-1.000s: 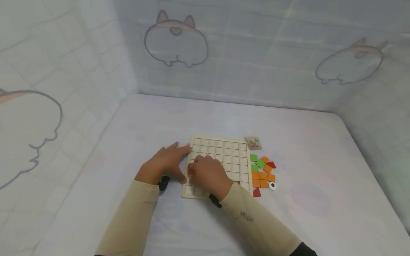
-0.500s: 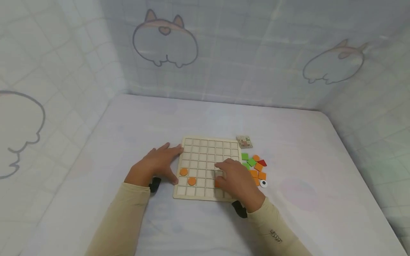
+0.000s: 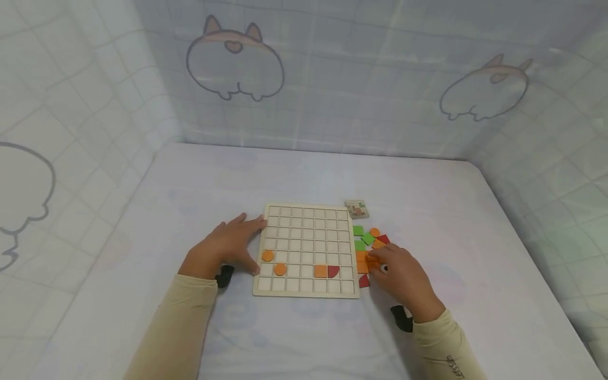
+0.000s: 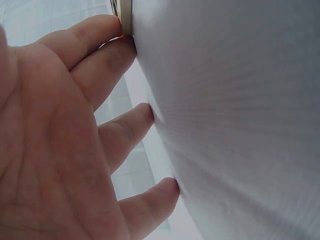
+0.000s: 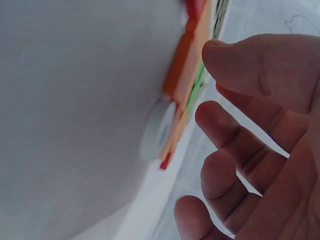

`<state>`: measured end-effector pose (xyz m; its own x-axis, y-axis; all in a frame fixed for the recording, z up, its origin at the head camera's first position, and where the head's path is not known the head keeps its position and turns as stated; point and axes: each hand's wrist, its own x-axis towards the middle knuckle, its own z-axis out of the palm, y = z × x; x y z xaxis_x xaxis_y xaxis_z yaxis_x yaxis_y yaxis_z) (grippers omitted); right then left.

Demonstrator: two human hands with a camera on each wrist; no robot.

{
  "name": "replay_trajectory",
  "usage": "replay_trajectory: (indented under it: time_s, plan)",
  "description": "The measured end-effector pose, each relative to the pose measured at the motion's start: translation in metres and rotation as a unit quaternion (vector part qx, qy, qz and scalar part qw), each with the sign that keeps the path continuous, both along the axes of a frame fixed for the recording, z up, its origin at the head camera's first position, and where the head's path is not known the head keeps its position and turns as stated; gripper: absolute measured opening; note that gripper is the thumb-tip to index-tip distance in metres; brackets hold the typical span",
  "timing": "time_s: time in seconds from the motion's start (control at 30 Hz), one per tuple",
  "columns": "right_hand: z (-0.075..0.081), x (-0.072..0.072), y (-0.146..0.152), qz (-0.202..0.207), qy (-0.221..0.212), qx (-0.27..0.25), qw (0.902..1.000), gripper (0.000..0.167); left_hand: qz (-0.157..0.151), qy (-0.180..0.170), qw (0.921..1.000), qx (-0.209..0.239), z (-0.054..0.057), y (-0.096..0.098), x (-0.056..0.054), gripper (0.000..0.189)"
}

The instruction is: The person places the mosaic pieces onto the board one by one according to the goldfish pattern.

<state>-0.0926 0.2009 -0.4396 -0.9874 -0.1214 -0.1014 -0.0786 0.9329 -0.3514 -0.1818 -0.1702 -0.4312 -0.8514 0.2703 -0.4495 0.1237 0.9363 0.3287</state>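
My left hand [image 3: 223,245] lies at the left edge of a wooden grid board [image 3: 307,233], thumb and fingers spread. In the left wrist view, fingertips [image 4: 129,47] touch the board's edge and others rest on the cloth. Two orange discs [image 3: 274,262] sit in the board's left cells. Lower right, an orange square [image 3: 321,271] lies beside a red quarter-round tile [image 3: 333,272]. My right hand [image 3: 404,277] hovers with loosely bent fingers at the orange square tiles [image 3: 362,262] right of the board. In the right wrist view its thumb [image 5: 220,57] is close to them, with nothing held.
Green tiles [image 3: 359,245], an orange disc [image 3: 374,232] and red tiles [image 3: 364,281] lie along the board's right side. A white eye disc [image 3: 384,268] shows partly under my right hand. A small pattern card [image 3: 357,209] lies near the board's top right corner.
My right hand has moved right, from the board's left cells to the loose tiles. The orange square now lies left of the red tile. The left hand stays at the board's edge.
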Motion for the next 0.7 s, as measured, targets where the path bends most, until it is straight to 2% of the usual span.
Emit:
replay_trajectory:
  time_s: [0.17, 0.37, 0.7]
  plan:
    - [-0.0044, 0.0012, 0.0057, -0.003, -0.016, 0.008, 0.9998, 0.024, -0.006, 0.001, 1.0000, -0.002, -0.0023, -0.0008, -0.0009, 0.123]
    - [-0.0050, -0.0006, 0.0070, -0.001, -0.039, 0.019, 0.9991, 0.022, -0.011, 0.000, 0.9999, 0.000, -0.0027, -0.0015, -0.0003, 0.122]
    - [-0.0057, -0.0024, 0.0111, 0.044, 0.000, 0.027, 0.9986, 0.016, -0.008, 0.000, 0.9998, 0.016, -0.0015, -0.0042, -0.0006, 0.124]
